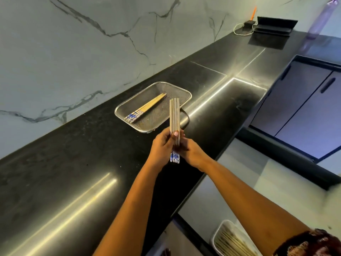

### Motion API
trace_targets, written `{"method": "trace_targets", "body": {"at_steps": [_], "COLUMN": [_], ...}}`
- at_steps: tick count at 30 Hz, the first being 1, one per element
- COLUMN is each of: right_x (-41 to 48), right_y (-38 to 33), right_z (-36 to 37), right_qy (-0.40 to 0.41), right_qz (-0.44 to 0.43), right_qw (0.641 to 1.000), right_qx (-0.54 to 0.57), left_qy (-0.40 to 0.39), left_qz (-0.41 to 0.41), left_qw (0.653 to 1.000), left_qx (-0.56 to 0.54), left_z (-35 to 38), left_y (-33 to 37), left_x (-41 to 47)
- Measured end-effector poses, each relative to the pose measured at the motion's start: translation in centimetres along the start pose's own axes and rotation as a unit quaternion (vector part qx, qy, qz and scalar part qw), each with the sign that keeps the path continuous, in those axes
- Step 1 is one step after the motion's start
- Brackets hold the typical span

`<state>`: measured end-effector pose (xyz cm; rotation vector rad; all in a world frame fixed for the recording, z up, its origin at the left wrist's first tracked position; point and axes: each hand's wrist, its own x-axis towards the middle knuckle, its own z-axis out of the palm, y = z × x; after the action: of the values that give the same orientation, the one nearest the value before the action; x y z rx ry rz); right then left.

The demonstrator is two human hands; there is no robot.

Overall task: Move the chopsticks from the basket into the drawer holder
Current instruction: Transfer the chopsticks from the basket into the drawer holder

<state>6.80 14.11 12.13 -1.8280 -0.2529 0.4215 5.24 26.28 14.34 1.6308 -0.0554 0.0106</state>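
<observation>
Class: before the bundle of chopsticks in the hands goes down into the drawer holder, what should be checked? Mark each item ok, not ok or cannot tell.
1. Both hands grip the bundle: ok; the left hand and right hand hold the held chopsticks upright.
2. Ends level: ok.
3. Basket emptied: not ok; loose chopsticks lie in it.
4. Drawer holder open: ok, at lower right.
5. Room in holder: cannot tell; it is partly out of view.
</observation>
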Motion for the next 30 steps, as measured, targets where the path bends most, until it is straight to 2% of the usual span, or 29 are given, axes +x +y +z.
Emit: {"method": "trace_targets", "body": {"at_steps": [7, 11, 15, 21, 30], "right_x": [-2.6, -5.2, -8.4, -15.0, -24.0], "right_y": [0.0, 0.1, 1.9, 7.8, 16.4], "right_z": [-0.2, -1.3, -4.1, -8.4, -10.0], "right_qy": [-0.01, -0.025, -0.077, -0.146, -0.207], "right_qz": [0.001, 0.021, 0.046, 0.157, 0.321], "right_qw": [0.999, 0.999, 0.992, 0.966, 0.906], "right_qx": [-0.049, 0.005, -0.089, -0.143, -0.184], "left_qy": [0.028, 0.029, 0.038, 0.009, 0.03], "left_qz": [0.02, 0.035, 0.022, -0.064, -0.193], "left_qw": [0.998, 0.999, 0.998, 0.992, 0.97], "left_qx": [0.055, 0.015, -0.04, -0.108, -0.142], "left_z": [1.7, 3.0, 5.7, 11.4, 17.3], "left_y": [0.1, 1.4, 1.7, -1.4, -8.4], "left_x": [-2.6, -4.3, -6.3, -8.9, -12.7]}}
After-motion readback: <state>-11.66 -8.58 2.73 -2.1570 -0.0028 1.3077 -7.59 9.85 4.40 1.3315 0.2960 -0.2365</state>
